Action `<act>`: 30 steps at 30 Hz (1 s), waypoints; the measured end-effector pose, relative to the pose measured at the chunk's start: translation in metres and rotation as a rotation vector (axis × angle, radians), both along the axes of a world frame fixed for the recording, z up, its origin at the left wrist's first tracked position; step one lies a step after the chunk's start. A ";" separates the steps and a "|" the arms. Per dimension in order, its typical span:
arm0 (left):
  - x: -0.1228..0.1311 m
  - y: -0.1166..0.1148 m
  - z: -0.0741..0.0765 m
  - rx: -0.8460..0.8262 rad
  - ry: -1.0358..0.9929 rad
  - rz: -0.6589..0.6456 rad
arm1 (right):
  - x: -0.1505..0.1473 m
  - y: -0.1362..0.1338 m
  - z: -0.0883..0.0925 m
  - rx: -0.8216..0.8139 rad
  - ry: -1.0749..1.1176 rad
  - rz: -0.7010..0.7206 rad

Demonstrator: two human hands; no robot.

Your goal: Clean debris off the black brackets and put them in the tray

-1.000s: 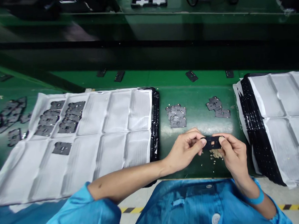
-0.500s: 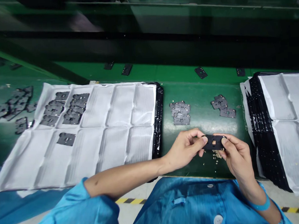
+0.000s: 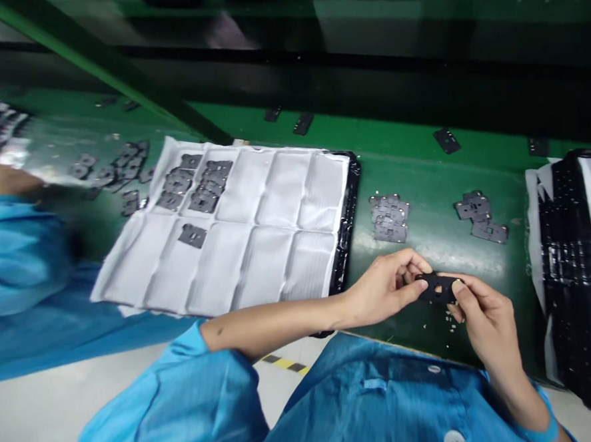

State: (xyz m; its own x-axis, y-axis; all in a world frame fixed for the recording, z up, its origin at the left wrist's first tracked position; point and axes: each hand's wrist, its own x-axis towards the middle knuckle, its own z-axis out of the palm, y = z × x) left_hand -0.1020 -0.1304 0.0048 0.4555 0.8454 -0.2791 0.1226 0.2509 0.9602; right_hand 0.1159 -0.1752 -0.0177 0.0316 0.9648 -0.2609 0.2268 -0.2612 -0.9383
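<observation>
Head-cam view, looking down at a green desk (image 3: 423,173). Both hands meet just above its near edge, in front of a blue work coat (image 3: 367,403).

The left hand (image 3: 387,285) and right hand (image 3: 481,310) are each closed in a pinch on one small flat black part (image 3: 440,287) w/ cut-out holes. Left fingertips grip its left end, and the right thumb presses on its right end. The part is held roughly level, just off the desk, between the two hands. Right beneath it, tiny pale scraps (image 3: 450,319) lie scattered on the desk.

Beyond the left hand, near, sits a short stack of grey parts (image 3: 389,218). Beyond the right hand there is a looser small pile (image 3: 480,218).

Left of the left hand lies a black tray (image 3: 348,224) lined w/ a white sheet (image 3: 276,229) pressed into pockets. The pockets farthest from the hands hold rows of parts (image 3: 196,187), and a single part (image 3: 192,236) lies alone in a nearer pocket. Further left, past the tray, are more loose parts (image 3: 112,172) on the desk.

Right of the right hand — a stack of black trays (image 3: 574,277), partly cut off by the frame edge. A blue wristband (image 3: 543,426) sits on the right wrist.

Far left of the hands — a blurred blue sleeve (image 3: 16,245) of another person. Below the left forearm, a bit of yellow-black floor tape (image 3: 284,364) shows.
</observation>
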 end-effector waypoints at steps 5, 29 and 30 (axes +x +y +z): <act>-0.042 0.016 -0.011 0.162 0.250 0.060 | -0.008 0.002 -0.008 0.268 -0.256 0.144; 0.046 0.258 -0.008 0.752 0.961 -0.259 | -0.013 -0.005 -0.036 0.667 -0.379 0.389; 0.066 0.275 -0.009 0.763 0.958 -0.285 | -0.013 -0.004 -0.034 0.667 -0.374 0.368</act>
State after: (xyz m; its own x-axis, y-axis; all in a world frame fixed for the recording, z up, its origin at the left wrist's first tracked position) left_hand -0.0357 0.1450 -0.0039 0.5335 0.8417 -0.0827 0.8079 -0.4782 0.3445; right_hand 0.1033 -0.1792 -0.0517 -0.3439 0.8785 0.3316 0.5149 0.4718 -0.7158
